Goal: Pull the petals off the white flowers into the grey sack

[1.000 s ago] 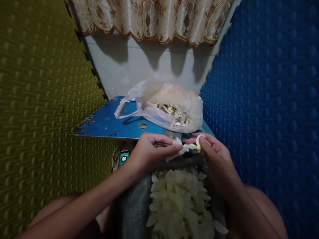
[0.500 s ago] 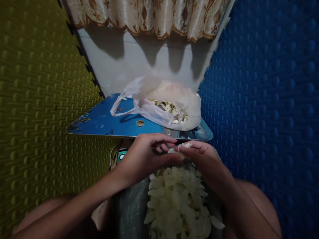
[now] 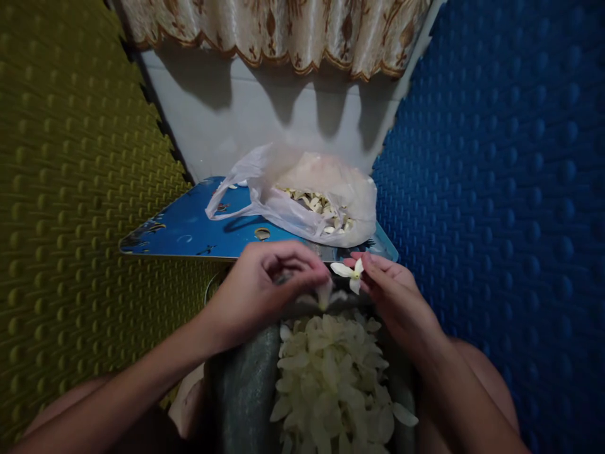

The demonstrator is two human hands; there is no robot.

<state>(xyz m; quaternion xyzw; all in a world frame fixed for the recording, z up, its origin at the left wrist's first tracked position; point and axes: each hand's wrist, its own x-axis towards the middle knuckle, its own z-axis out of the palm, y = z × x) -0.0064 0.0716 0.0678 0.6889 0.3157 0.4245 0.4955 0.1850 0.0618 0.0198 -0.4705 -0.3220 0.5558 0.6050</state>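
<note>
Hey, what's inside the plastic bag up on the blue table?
Through the opening of the bag, pale petal-like pieces show in a loose heap. The cloudy plastic hides whatever lies deeper or toward its far side.

A cream curtain (image 3: 283, 34) with brown embroidery and a scalloped hem hangs in front of a pale wall (image 3: 208, 126), its shadows falling in broad lobes below. An olive-yellow textured mat (image 3: 70, 208) with a notched edge stands along the left of the view, and a blue textured mat (image 3: 510, 189) along the right. Between them lies a blue tabletop (image 3: 198, 221) with printed sea-life pictures; a thin pale cable (image 3: 207, 290) curves below its near edge.
</note>
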